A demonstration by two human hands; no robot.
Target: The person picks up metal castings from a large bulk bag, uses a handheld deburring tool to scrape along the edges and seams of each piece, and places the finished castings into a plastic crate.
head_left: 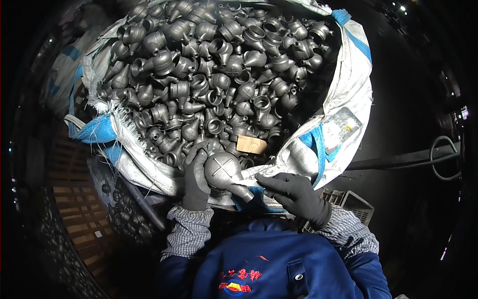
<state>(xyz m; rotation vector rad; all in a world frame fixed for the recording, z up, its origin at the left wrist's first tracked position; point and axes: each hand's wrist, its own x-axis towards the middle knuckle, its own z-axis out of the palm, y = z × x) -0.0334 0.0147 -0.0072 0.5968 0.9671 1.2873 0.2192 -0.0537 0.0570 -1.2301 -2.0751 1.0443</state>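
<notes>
My left hand (195,174), in a dark grey glove, is closed around the side of a grey metal casting (222,171). This casting has a round body with a raised cross on its face and a short spout pointing down to the right. Close by on the right, my gloved right hand (294,193) pinches a thin, pale, stick-like thing (249,183) whose tip reaches the casting near its spout. Its exact kind is not clear. Both hands are over the near rim of a large white sack (144,172), filled with many similar castings (214,94).
A small wooden block (251,145) lies on the castings just beyond my hands. Blue straps (97,130) hang on the sack. On the left stands a brown slatted crate (82,214); a grey plastic crate (358,207) and a metal bar with a ring (398,160) are at right.
</notes>
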